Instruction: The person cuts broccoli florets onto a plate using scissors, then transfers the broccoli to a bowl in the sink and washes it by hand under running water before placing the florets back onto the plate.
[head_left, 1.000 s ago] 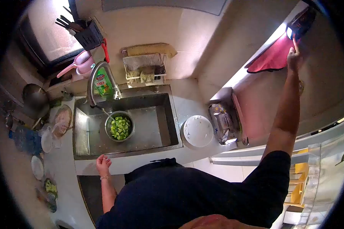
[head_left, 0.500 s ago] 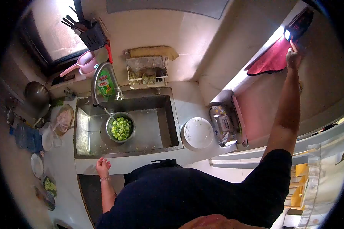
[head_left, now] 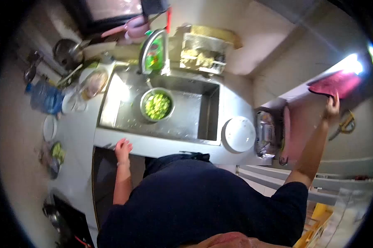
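Note:
A pink cloth [head_left: 336,84] hangs on the wall at the right. My right hand [head_left: 332,108] is stretched out to its lower edge, fingers extended; blur hides whether they touch the cloth. Nothing shows in that hand. My left hand [head_left: 123,149] hovers by the front edge of the counter, empty, with its fingers loosely apart. In front of me a metal bowl [head_left: 143,110] of chopped green vegetables [head_left: 157,106] stands in the steel sink [head_left: 190,124], with a handle leaning at its rim.
A curved faucet [head_left: 143,53] rises behind the bowl, beside a green bottle [head_left: 155,56]. White plates [head_left: 240,133] sit right of the sink. Along the left are a blue water jug [head_left: 46,97], a white dish [head_left: 50,127] and a wok [head_left: 66,53]. Yellow-handled scissors [head_left: 347,123] hang at the right.
My right hand has come down from the small device beside the bright light to the pink cloth's lower edge. The view has shifted, and the light looks brighter. My left hand stays by the counter edge.

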Demonstrator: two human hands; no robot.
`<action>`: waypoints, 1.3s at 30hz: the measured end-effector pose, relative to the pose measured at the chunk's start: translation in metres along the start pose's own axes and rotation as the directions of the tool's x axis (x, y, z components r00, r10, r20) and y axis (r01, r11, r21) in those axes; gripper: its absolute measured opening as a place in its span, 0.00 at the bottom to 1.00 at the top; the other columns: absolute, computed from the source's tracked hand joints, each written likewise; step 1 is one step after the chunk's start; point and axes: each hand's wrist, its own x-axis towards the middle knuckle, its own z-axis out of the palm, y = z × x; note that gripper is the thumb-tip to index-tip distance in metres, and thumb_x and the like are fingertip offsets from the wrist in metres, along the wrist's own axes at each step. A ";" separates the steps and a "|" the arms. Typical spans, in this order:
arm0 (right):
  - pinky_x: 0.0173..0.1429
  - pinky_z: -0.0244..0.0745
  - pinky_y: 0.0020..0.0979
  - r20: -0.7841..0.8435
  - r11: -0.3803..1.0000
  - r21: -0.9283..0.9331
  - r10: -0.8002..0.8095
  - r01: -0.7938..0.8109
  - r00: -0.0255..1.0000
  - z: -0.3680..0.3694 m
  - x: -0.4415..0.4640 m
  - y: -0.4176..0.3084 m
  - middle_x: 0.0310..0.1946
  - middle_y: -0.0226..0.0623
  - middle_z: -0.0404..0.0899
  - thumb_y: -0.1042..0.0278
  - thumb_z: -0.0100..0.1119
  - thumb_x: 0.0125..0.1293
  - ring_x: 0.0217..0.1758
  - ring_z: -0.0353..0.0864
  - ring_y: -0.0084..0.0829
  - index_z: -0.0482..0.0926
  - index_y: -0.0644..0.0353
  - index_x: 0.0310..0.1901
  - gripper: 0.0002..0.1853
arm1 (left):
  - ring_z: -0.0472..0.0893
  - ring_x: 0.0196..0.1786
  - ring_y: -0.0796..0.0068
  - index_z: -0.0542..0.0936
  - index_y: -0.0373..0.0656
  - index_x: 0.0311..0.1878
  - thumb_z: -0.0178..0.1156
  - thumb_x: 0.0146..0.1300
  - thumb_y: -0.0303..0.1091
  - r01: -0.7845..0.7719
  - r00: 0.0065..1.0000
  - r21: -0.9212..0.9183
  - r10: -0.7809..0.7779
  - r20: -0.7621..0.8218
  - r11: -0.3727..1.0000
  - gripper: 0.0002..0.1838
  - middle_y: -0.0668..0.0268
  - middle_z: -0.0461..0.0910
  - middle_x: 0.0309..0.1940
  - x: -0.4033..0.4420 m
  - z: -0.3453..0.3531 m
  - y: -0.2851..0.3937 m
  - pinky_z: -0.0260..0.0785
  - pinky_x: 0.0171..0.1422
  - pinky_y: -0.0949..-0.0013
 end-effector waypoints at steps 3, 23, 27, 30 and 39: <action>0.46 0.71 0.25 0.036 0.995 -0.007 0.104 -0.103 0.994 0.018 -0.061 0.056 0.51 0.41 0.73 0.73 0.50 0.59 0.45 0.74 0.26 0.69 0.59 0.57 0.22 | 0.78 0.36 0.69 0.69 0.36 0.51 0.50 0.61 0.28 0.018 0.999 0.024 -0.019 0.042 1.000 0.15 0.57 0.75 0.40 0.009 -0.007 -0.006 0.73 0.37 0.71; 0.58 0.64 0.33 -0.054 0.594 -0.651 -0.657 0.473 0.752 -0.041 0.121 0.007 0.56 0.49 0.67 0.64 0.46 0.62 0.56 0.70 0.39 0.63 0.61 0.60 0.24 | 0.78 0.32 0.70 0.70 0.41 0.48 0.50 0.62 0.28 0.011 0.989 -0.003 -0.011 0.149 1.000 0.12 0.62 0.75 0.36 0.064 0.008 -0.014 0.74 0.32 0.69; 0.38 0.74 0.27 -0.172 0.831 -0.347 -0.511 0.434 0.842 -0.035 0.102 -0.028 0.48 0.50 0.74 0.79 0.47 0.55 0.31 0.80 0.31 0.63 0.60 0.60 0.27 | 0.78 0.34 0.70 0.69 0.40 0.50 0.48 0.62 0.28 -0.023 0.994 0.134 0.008 0.108 0.991 0.13 0.61 0.75 0.40 0.052 0.017 -0.001 0.73 0.34 0.71; 0.39 0.74 0.28 -0.189 0.848 -0.366 -0.471 0.383 0.862 -0.038 0.096 -0.021 0.48 0.49 0.74 0.79 0.47 0.55 0.31 0.79 0.31 0.62 0.59 0.61 0.28 | 0.78 0.34 0.72 0.70 0.40 0.49 0.47 0.62 0.28 -0.032 0.994 0.115 0.019 0.105 0.993 0.12 0.60 0.75 0.41 0.047 0.015 0.002 0.72 0.35 0.73; 0.48 0.69 0.36 -0.014 0.846 -0.458 -0.313 0.272 0.950 -0.041 0.126 -0.035 0.45 0.50 0.71 0.74 0.48 0.52 0.42 0.73 0.42 0.60 0.57 0.62 0.31 | 0.78 0.33 0.72 0.70 0.41 0.49 0.49 0.63 0.30 -0.085 0.984 0.040 0.077 0.158 0.996 0.11 0.62 0.75 0.39 0.056 -0.002 -0.008 0.74 0.33 0.70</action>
